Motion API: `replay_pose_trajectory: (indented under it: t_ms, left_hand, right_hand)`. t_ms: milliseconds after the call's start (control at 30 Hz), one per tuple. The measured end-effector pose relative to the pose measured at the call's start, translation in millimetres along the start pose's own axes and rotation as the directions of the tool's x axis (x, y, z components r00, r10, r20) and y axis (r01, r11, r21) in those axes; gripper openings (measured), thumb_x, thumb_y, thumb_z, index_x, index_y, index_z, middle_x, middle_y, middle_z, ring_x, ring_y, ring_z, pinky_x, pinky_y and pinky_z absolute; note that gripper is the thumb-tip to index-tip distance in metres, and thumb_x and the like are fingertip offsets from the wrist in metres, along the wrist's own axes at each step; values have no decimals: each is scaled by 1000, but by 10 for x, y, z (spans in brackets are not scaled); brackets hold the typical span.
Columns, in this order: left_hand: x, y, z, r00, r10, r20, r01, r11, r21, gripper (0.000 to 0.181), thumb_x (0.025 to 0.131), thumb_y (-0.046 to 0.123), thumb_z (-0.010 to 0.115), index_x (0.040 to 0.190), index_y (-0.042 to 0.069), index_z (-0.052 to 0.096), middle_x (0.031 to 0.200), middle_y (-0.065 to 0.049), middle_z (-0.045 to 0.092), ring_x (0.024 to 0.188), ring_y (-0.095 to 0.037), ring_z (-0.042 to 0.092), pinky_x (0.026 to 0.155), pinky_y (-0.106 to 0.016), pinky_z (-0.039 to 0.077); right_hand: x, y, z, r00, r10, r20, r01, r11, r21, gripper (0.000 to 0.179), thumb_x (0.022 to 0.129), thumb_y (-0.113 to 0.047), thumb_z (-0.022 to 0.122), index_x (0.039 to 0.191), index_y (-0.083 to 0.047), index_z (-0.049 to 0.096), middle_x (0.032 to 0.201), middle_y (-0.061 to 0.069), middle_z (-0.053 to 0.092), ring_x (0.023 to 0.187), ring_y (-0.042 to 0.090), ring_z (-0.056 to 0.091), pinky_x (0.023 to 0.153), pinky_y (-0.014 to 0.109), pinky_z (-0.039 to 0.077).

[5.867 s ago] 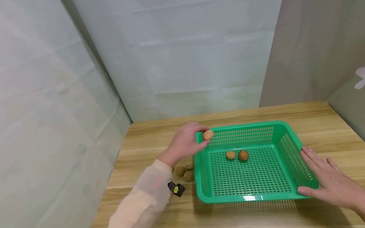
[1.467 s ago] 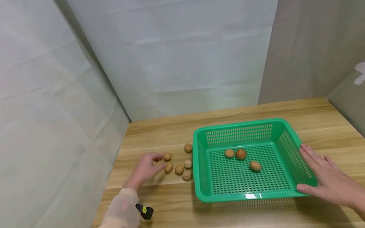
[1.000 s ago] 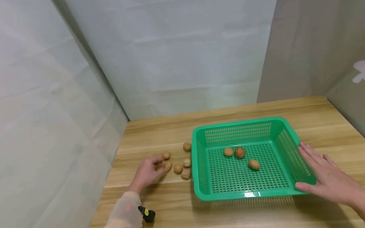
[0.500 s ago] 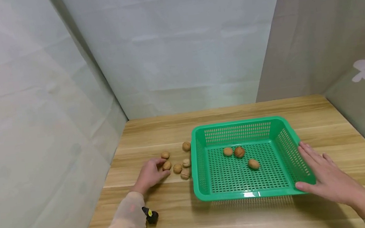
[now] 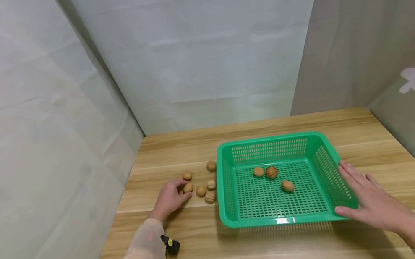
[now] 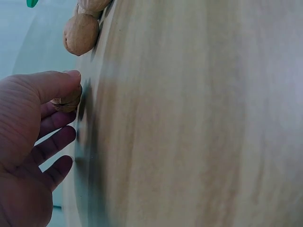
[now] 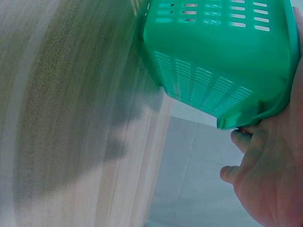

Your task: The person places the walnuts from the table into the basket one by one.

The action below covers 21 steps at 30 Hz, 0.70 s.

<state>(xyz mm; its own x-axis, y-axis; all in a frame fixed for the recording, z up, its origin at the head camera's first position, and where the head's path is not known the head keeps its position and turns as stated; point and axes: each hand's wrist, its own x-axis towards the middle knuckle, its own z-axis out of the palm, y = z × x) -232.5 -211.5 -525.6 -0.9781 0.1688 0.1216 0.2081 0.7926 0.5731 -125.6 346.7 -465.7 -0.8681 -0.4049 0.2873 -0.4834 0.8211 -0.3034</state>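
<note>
My left hand (image 5: 170, 199) pinches a walnut (image 5: 188, 188) between thumb and fingers, low over the wooden table. The left wrist view shows that walnut (image 6: 67, 101) partly covered by the thumb, with the other fingers loosely bent. Just behind it lies another walnut (image 5: 187, 175). Against the right end of a green plastic basket (image 5: 281, 220), my right hand (image 5: 375, 207) rests with fingers straight along the rim and the thumb at the front corner. Inside the basket are three walnuts, a darker one (image 5: 271, 172) among them.
Several more walnuts lie between my left hand and the basket, one (image 5: 211, 166) close by its left wall. A black device (image 5: 171, 245) sits on my left wrist. Pale cloth (image 5: 204, 62) hangs behind and beside the table (image 5: 190, 253).
My left hand came back from over the basket to the loose walnuts and closed its fingers about one. A third walnut now lies in the basket. The right hand stays at the rim.
</note>
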Motion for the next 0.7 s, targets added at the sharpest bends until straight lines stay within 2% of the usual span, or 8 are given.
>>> replay_pose_trajectory:
  t_ms: [100, 200, 367, 567, 700]
  left_hand:
    - [-16, 44, -37, 1000, -13, 0, 13, 1000, -19, 38, 75, 26, 77, 108, 11, 66, 114, -7, 59, 110, -26, 51, 92, -44, 40]
    - [-11, 120, -91, 1000, -2, -6, 2, 1000, -24, 38, 76, 26, 76, 110, 12, 66, 116, -7, 59, 112, -26, 50, 93, -44, 40]
    - [50, 365, -242, 993, 111, -43, -111, 994, 18, 36, 77, 25, 75, 109, 13, 65, 106, -1, 61, 102, -22, 55, 87, -41, 44]
    - [139, 765, -398, 963, 259, -73, -252, 963, 93, 36, 77, 27, 74, 109, 14, 66, 105, 2, 60, 99, -16, 55, 84, -37, 45]
    - [191, 1071, -445, 933, 353, -66, -347, 934, 89, 36, 77, 26, 73, 110, 12, 65, 105, 2, 60, 98, -15, 55, 83, -36, 46]
  right_hand:
    - [-8, -4, 1, 1000, 2, 0, -2, 1000, 1, 104, 72, -41, 74, 146, -3, 13, 151, 14, 9, 137, 27, 5, 106, 49, -8]
    - [-16, -7, -1, 1000, 2, 0, -2, 1000, 1, 104, 72, -41, 74, 146, -2, 13, 151, 14, 9, 137, 28, 6, 106, 50, -8]
    - [-5, -4, -10, 1000, -1, 6, 1, 1000, -6, 104, 72, -42, 74, 146, -2, 12, 151, 14, 7, 138, 24, 2, 106, 49, -8]
    - [16, -4, -27, 1000, -1, 16, 1, 1000, 0, 104, 73, -43, 73, 146, -3, 11, 151, 14, 7, 138, 22, 1, 106, 50, -8]
    - [15, -9, -35, 1000, 2, 19, -2, 1000, 2, 105, 72, -42, 73, 146, -3, 11, 151, 14, 7, 138, 23, 2, 106, 50, -7]
